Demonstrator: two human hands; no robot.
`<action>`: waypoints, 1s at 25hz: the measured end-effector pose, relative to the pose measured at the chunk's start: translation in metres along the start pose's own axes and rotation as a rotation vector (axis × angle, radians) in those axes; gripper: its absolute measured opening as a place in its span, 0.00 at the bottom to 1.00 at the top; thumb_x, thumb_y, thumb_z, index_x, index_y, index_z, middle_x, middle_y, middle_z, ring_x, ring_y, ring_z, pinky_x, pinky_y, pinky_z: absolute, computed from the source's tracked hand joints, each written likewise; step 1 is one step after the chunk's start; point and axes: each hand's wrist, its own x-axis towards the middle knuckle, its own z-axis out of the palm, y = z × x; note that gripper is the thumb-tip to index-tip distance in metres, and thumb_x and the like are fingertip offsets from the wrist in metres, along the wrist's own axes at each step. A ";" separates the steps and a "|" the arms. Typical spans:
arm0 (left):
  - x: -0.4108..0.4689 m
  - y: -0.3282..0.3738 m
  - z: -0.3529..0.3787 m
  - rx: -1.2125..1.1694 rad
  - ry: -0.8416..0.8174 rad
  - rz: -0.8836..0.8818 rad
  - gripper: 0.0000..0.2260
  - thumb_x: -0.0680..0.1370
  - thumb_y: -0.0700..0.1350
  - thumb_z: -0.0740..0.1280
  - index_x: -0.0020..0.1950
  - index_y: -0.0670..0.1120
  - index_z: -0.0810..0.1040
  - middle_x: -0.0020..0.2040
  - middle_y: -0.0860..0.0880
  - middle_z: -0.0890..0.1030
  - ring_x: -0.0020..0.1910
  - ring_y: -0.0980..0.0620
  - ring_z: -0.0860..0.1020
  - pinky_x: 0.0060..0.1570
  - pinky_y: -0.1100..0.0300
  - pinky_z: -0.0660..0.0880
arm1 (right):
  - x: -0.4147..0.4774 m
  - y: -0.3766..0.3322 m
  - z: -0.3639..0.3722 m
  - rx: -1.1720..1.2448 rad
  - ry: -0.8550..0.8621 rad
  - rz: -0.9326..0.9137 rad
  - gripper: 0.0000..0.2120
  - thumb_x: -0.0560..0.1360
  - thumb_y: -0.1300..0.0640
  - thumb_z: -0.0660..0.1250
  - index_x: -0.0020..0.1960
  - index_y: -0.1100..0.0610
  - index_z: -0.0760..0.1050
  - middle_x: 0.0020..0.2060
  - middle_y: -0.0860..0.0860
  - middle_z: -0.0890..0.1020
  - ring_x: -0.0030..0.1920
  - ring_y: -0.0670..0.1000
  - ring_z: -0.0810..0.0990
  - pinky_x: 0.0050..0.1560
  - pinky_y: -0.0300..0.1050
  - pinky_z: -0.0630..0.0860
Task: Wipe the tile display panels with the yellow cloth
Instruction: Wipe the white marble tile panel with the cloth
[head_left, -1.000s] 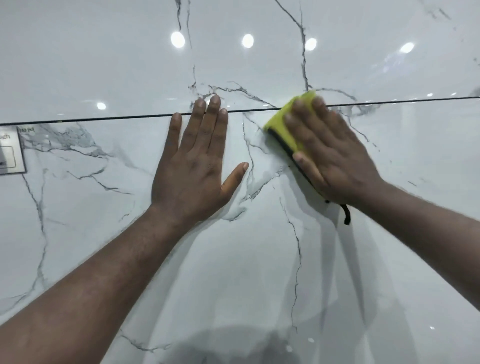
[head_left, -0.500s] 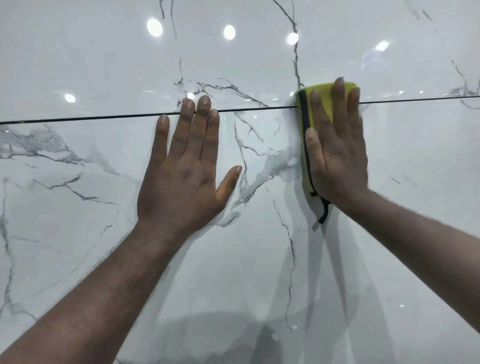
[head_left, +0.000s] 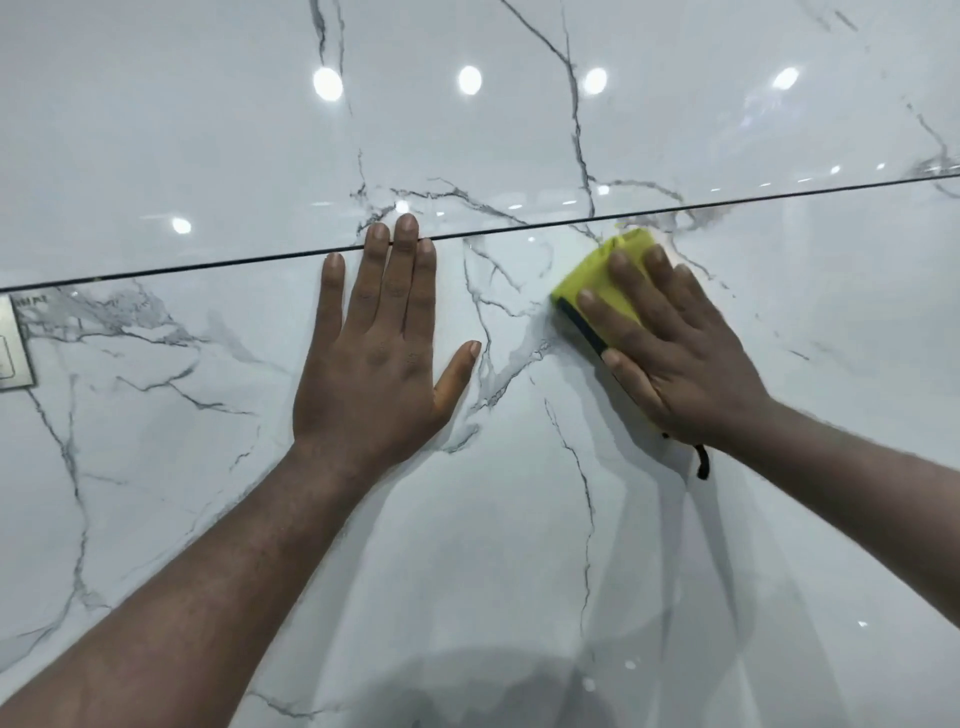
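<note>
cloth (head_left: 597, 283) swept down-left off seam (head_left: 208, 267), now just below; right hand (head_left: 680, 358) flat, pressing it; left hand (head_left: 374, 364) flat, empty; wiping ongoing.

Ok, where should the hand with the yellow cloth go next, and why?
Probably slide rightwards along the lower panel. The right hand presses the yellow cloth flat just under the seam, and the left hand lies flat on the panel to its left, so the free stretch is rightward and below.
</note>
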 end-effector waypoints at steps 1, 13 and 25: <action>0.000 0.002 0.001 -0.012 0.018 -0.016 0.39 0.88 0.64 0.52 0.88 0.37 0.48 0.89 0.39 0.46 0.88 0.40 0.45 0.85 0.35 0.48 | -0.001 0.016 -0.002 -0.009 0.004 0.025 0.26 0.89 0.48 0.53 0.86 0.46 0.54 0.86 0.54 0.52 0.86 0.59 0.47 0.82 0.66 0.56; 0.053 0.075 0.012 -0.096 0.086 -0.071 0.38 0.86 0.62 0.59 0.86 0.36 0.60 0.88 0.40 0.54 0.88 0.41 0.51 0.86 0.38 0.50 | 0.004 0.073 -0.007 0.150 0.126 0.526 0.27 0.89 0.49 0.54 0.87 0.45 0.52 0.87 0.52 0.49 0.86 0.56 0.44 0.82 0.64 0.54; 0.108 0.175 0.038 -0.138 0.138 -0.053 0.34 0.87 0.57 0.60 0.86 0.37 0.61 0.88 0.40 0.57 0.88 0.42 0.54 0.86 0.41 0.52 | -0.038 0.143 -0.011 0.008 0.045 0.018 0.27 0.89 0.47 0.55 0.86 0.46 0.55 0.86 0.52 0.52 0.86 0.57 0.48 0.83 0.63 0.55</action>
